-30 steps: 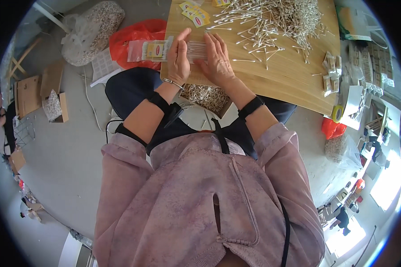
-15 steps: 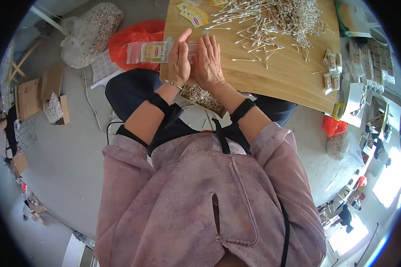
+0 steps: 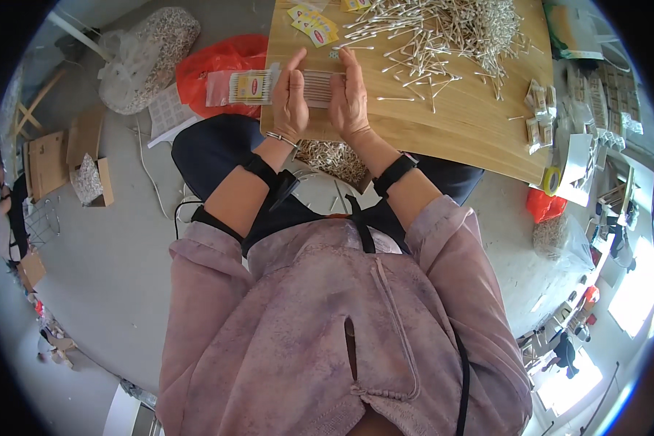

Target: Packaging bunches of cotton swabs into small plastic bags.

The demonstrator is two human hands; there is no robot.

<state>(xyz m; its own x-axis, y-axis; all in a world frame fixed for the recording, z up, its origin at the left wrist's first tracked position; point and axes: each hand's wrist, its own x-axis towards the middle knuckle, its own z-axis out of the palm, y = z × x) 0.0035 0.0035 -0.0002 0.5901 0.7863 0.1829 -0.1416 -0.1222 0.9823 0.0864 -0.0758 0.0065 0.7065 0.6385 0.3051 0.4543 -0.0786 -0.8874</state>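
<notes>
Seated person, wooden board [image 3: 443, 138] across the lap as a work surface. Both hands meet at the board's near edge, at about 11 o'clock in the view, around a small row of cotton swabs [image 3: 321, 86] lying side by side with sticks parallel. Left hand [image 3: 289, 102] stands on edge against the row's left end, fingers straight and pressed together, thumb up; right hand [image 3: 350, 98] mirrors it on the right end, fingers likewise closed flat. Neither hand grips: the palms squeeze the swabs between them. Just left of the left hand, overhanging the board's edge, lies a clear plastic sleeve with a yellow and red label [image 3: 245, 87], apparently touching the hand. A big loose heap of swabs [image 3: 458, 33] spreads at 12 to 1 o'clock, well apart from the hands, with a few strays between. Small yellow labels [image 3: 314, 23] sit at 12 o'clock; filled small packets [image 3: 539, 116] line the board's right edge at 2 o'clock. Red plastic bag [image 3: 221, 69] on the floor at 10 o'clock. Judgement: the step is squaring the bundle so the tips line up. Best done with even pressure from both palms, the row kept flat on the board so no stick rides over another, and strays kept away from the ends.
</notes>
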